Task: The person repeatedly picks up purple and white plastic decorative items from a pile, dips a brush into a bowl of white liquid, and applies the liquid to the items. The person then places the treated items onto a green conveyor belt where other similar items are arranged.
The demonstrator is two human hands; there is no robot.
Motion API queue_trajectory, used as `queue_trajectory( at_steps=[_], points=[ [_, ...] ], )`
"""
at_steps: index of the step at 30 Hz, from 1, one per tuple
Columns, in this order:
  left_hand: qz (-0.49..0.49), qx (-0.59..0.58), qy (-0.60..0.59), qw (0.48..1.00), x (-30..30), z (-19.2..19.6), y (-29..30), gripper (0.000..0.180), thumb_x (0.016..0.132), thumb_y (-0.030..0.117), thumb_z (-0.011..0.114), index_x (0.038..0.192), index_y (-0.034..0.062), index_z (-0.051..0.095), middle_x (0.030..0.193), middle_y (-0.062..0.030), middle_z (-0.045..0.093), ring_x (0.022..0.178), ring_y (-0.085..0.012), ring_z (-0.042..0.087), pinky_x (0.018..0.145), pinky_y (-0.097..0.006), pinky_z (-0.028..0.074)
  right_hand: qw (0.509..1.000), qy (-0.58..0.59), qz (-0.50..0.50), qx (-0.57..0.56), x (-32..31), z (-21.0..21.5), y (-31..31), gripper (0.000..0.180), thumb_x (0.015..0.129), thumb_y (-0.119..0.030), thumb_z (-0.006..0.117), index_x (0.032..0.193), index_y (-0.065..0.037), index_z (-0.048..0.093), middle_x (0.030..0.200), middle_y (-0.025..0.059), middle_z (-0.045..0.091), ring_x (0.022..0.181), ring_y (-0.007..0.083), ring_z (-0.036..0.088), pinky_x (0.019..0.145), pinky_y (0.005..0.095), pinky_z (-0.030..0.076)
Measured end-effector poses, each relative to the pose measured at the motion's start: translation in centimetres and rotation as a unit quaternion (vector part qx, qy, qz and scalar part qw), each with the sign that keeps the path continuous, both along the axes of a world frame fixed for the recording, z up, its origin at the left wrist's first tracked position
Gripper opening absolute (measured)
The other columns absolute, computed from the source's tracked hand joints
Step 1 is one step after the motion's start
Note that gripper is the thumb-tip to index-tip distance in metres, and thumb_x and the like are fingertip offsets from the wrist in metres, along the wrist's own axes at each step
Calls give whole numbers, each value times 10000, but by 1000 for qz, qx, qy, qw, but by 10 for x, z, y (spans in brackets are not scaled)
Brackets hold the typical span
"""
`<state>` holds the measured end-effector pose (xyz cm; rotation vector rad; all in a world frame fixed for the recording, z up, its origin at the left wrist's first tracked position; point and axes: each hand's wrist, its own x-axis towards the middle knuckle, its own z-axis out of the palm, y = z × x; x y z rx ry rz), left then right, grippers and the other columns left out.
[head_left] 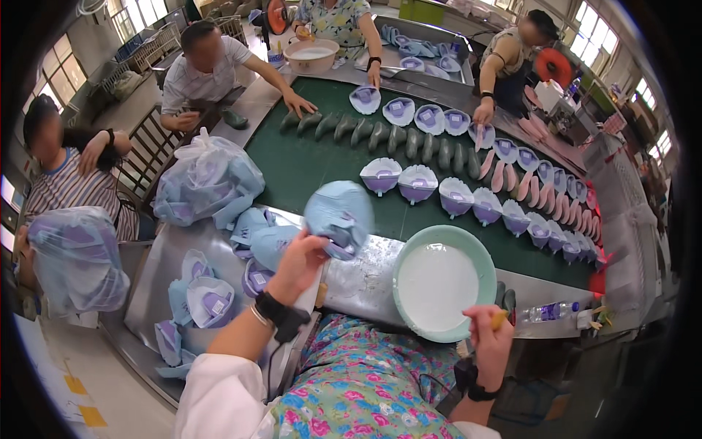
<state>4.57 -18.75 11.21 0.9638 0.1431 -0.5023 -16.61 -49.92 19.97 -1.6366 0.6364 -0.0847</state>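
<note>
Head view: left hand [298, 265] is clamped on a pale blue shoe upper [338, 217], raised above the steel bench edge [362, 282]. Right hand [488, 338] is fisted round a yellow brush handle [499, 320] beside the green basin [475, 252]. Risk: basin overhangs the bench edge, so a nudge could tip it. Basin holds white glue [436, 285]; clear bags [205, 183] hold more uppers.
</note>
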Motion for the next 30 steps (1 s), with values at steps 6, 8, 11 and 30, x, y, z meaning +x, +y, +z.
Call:
queue_trajectory(
  at_steps=[6,8,11,30],
  points=[
    [-64,-259,196,944,-81,58,-55,323,904,171,527,1197,52,592,1218,-83,635,1141,-240,584,1052,-487,422,962,-111,194,-158,54,21,57,317,752,-46,824,1036,13,698,1029,102,628,878,177,630,742,303,501],
    [-90,-280,242,925,-96,57,-70,369,950,225,491,1282,73,543,1253,-72,612,1155,-237,578,1038,-476,439,970,-151,169,-91,53,23,66,382,700,-45,861,1039,17,697,1108,120,623,896,199,636,759,323,503],
    [-136,-220,217,941,-103,51,-70,447,970,232,515,1396,109,461,1342,-84,557,1211,-243,548,1025,-451,468,958,-181,192,-112,48,13,63,382,700,-27,853,1046,18,697,1084,117,633,897,219,644,745,321,504],
    [-390,109,-30,914,-144,12,24,548,980,166,610,1479,59,409,1353,-81,563,1242,-202,547,1061,-351,429,933,-151,23,-327,14,-41,-17,263,921,-271,693,879,-12,672,892,166,664,831,325,635,733,387,499]
  ],
)
